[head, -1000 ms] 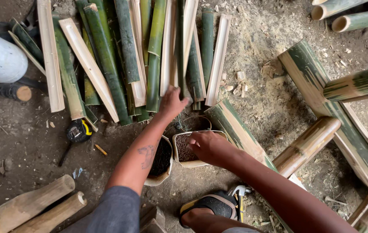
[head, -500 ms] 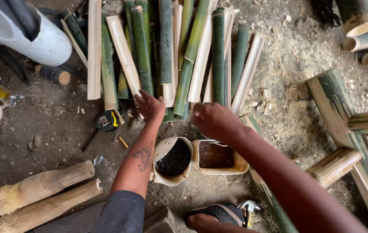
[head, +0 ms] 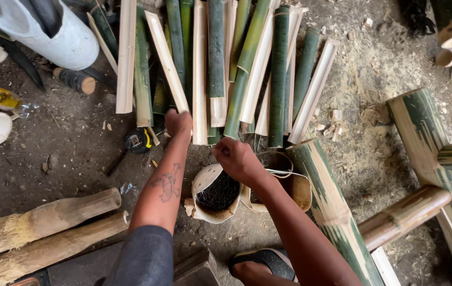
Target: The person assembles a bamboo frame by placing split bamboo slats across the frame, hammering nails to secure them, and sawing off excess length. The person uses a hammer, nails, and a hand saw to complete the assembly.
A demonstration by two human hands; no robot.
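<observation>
A row of split bamboo slats, green and pale, lies on the dirt ahead of me. My left hand is closed on the near end of a pale slat that slants up to the left. My right hand has its fingers curled just below the near ends of the middle slats, above two cut-open containers. I cannot make out anything in it. The left container holds dark thin pieces. The right container is partly hidden by my forearm.
A black and yellow tape measure lies left of my left hand. Thick bamboo logs lie at the lower left, a white jug at the top left, and a bamboo frame to the right. My sandalled foot is below.
Both hands have moved away from the containers toward the slat ends. My left hand shifted left onto the pale slanting slat. The view has moved in closer.
</observation>
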